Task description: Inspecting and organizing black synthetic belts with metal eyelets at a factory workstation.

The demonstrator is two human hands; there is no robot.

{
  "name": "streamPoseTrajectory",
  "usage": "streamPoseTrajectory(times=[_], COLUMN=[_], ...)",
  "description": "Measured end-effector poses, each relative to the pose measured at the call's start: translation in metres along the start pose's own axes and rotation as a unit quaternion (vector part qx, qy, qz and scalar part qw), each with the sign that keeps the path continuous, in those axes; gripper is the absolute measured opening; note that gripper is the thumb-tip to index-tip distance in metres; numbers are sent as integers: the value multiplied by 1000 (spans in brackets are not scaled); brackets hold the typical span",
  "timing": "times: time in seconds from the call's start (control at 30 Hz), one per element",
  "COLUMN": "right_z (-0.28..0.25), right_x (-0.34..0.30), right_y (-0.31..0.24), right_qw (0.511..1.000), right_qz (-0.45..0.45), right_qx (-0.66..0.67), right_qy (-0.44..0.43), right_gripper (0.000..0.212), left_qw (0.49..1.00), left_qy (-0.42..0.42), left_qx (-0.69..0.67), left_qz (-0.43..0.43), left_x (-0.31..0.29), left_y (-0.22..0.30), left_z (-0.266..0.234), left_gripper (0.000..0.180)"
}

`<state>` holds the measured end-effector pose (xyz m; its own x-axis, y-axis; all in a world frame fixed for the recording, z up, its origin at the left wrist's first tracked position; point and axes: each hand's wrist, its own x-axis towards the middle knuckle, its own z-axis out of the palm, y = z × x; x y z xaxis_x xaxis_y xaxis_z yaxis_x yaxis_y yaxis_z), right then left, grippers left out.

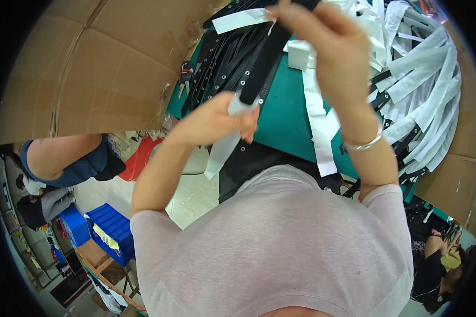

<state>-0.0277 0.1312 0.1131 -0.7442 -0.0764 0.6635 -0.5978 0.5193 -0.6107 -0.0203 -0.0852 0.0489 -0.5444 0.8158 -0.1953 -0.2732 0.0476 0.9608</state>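
A long black strap point(267, 63) slants across the green tabletop between my hands. Its near end is inside a white sleeve point(225, 150), and my left hand point(214, 120) is closed around that sleeve where the strap enters. The sleeve's loose end hangs below my left hand. Farther up, my right hand point(330, 45), somewhat blurred, has its fingers closed across the strap's far part. By those fingertips a white strip point(240, 20) extends left; whether they hold it too I cannot tell. Beneath lie several black straps with metal eyelets point(217, 66).
Keys point(184, 78) lie at the left of the green table point(283, 119). Cardboard point(121, 68) walls the left side. White-sleeved straps point(426, 90) are heaped at the right. White strips point(316, 113) hang over the near edge. Blue crates point(111, 227) and other people are around.
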Motion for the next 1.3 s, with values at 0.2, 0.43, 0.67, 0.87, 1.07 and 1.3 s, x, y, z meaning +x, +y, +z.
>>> streamPoseTrajectory(times=[0.2, 0.43, 0.67, 0.87, 1.07, 1.3], right_z=[-2, -25, -34, -65, -69, -111], right_x=[55, 75, 39, 40, 34, 74], right_y=[-17, 60, 35, 48, 28, 35], right_qw=[913, 650, 816, 921, 869, 689], right_qz=[199, 44, 302, 249, 249, 201], right_qx=[352, 745, 491, 299, 401, 690], right_qy=[-53, -140, -41, -15, -146, -92], right_gripper=[14, 29, 30, 40, 56, 38], left_qw=[986, 994, 996, 988, 989, 986], left_qy=[-37, 12, -90, -99, -115, -152], left_qx=[98, 82, -6, -21, -13, 63], left_qz=[129, 75, -9, -113, -87, -17], left_x=[43, 62, 59, 41, 53, 67], left_y=[81, 90, 30, -5, 16, 36], left_z=[-19, 1, 5, 11, 17, 32], left_gripper=[37, 37, 38, 36, 31, 38])
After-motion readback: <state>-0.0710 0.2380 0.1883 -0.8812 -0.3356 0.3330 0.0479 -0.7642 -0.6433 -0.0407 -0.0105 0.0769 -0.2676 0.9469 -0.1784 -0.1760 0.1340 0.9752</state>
